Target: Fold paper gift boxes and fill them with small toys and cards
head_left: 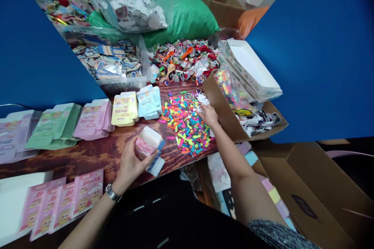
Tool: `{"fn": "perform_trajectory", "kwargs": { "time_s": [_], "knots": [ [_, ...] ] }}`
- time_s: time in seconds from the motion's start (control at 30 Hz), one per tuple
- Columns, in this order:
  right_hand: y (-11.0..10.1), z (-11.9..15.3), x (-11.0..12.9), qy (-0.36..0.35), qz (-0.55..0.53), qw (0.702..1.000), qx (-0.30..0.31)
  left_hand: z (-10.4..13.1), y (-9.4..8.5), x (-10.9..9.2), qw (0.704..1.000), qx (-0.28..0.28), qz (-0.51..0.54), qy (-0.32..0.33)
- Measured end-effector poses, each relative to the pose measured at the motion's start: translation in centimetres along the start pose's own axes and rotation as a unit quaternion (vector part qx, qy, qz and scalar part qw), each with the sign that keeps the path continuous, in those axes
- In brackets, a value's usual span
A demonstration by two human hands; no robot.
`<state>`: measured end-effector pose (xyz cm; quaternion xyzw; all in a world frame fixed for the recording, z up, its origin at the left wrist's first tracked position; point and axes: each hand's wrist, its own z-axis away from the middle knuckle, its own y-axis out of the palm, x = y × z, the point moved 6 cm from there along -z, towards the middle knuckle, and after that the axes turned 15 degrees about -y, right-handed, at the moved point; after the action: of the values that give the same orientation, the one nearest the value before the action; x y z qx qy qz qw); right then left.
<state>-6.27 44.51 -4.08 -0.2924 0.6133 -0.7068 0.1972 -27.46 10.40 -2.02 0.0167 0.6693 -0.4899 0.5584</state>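
Note:
My left hand (133, 159) is wrapped round a small pink box (145, 146), whose top is open and shows a white inside. Under that box lie blue-and-white folded cartons (157, 163) at the table's front edge. My right hand (209, 116) reaches to the far right of a heap of small brightly coloured pieces (187, 124) that look like uninflated balloons. Its fingers are drawn together at some white cut-out pieces (202, 99); what lies between the fingertips is too small to make out.
Stacks of flat cartons in purple, green (52, 124), pink, yellow (125, 109) and light blue (149, 101) line the table. Pink finished boxes (87, 192) lie front left. Behind are a clear bin (117, 79) and a trinket pile (187, 60). A cardboard box (223, 113) borders the right.

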Motion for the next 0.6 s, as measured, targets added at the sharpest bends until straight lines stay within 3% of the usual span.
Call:
{"fn": "perform_trajectory", "kwargs": {
  "time_s": [0.3, 0.6],
  "knots": [
    [-0.4, -0.6, -0.2, -0.098, -0.002, 0.993, 0.070, 0.1, 0.3, 0.0, 1.000, -0.003, 0.009, 0.004],
    [-1.4, -0.1, 0.1, -0.045, 0.041, 0.998, 0.031, 0.3, 0.9, 0.1, 0.999, 0.031, 0.029, -0.013]
  ]
}}
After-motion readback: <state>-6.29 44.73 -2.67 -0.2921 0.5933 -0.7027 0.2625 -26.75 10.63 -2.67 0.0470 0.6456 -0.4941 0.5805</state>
